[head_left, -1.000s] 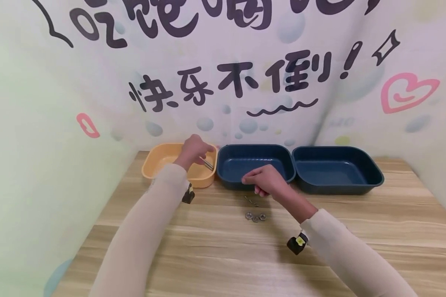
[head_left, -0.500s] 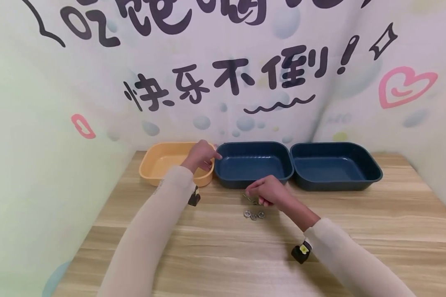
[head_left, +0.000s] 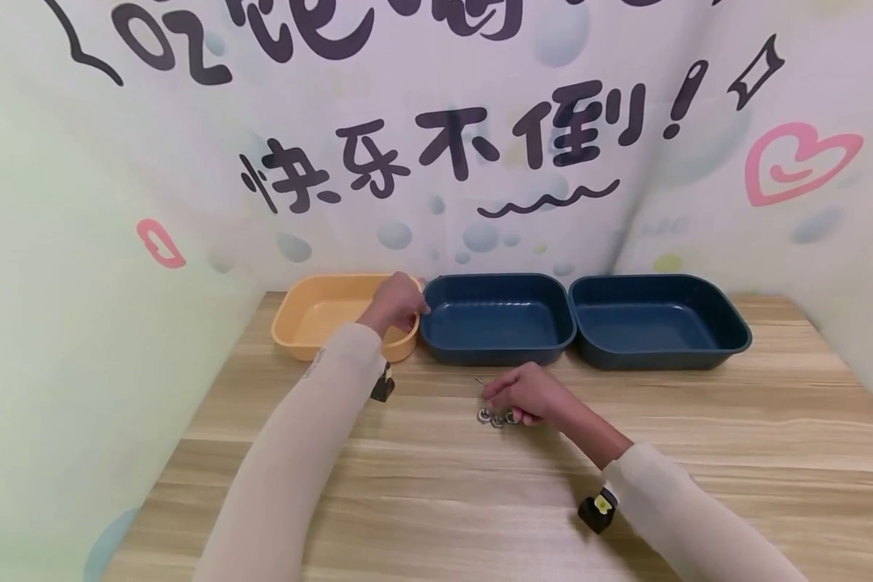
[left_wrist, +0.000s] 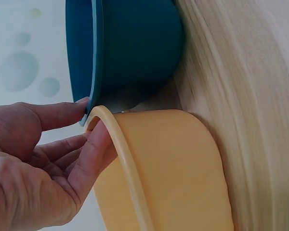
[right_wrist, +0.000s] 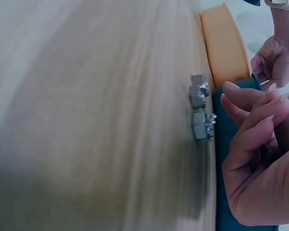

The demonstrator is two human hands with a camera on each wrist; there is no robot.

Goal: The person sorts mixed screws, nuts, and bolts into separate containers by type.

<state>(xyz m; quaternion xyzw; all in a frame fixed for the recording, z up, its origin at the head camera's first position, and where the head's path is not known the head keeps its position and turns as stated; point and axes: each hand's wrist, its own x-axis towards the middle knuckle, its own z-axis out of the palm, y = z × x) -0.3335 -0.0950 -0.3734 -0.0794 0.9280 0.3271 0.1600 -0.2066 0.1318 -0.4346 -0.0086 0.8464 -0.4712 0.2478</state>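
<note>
In the head view my left hand (head_left: 396, 301) is at the right end of the orange tray (head_left: 301, 311). The left wrist view shows its thumb at the rim of the neighbouring blue tray (left_wrist: 135, 43) and its fingers curled inside the orange rim, gripping where the two trays meet. My right hand (head_left: 529, 392) hovers over the table with fingers loosely bent, and nothing shows between them. Right below it lie three hex nuts (head_left: 484, 416). A thin metal piece, likely a screw (head_left: 480, 380), peeks out beyond the fingertips; the others near it are hidden by the hand.
A second blue tray (head_left: 655, 323) stands right of the middle blue one, all three in a row along the back of the wooden table (head_left: 422, 493). Behind them hangs a printed cloth (head_left: 436, 178). Each wrist carries a small black camera (head_left: 598, 511).
My left hand has moved right onto the tray rims; the silver rod seen in it earlier no longer shows. My right hand has come down from the blue tray's front edge towards the nuts.
</note>
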